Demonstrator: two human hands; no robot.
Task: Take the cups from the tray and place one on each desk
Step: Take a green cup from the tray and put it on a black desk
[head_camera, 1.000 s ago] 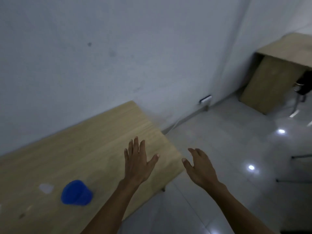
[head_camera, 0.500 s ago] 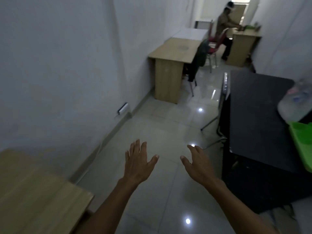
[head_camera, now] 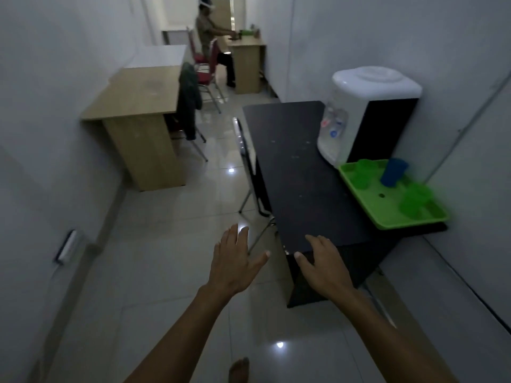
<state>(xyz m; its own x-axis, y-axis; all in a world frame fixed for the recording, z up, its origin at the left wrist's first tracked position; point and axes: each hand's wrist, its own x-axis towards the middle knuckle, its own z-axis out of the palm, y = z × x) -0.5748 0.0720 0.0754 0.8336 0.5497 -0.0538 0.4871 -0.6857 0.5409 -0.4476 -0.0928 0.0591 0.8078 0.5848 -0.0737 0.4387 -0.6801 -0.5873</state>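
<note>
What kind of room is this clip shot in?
Most likely a small office: wooden desks with chairs along a narrow tiled room, a water dispenser beside a dark table, and a green tray of cups.

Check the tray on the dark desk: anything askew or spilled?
The green plastic tray overhangs the black desk's right edge beside the white water dispenser. No spill visible; its green cups and blue cup look upright.

Both forearms bare, no sleeves in view. Left hand [head_camera: 235, 265] & right hand [head_camera: 323, 265]: no gloves, rings or watch. Bare foot [head_camera: 239, 370] near bottom edge, no shoe.
</note>
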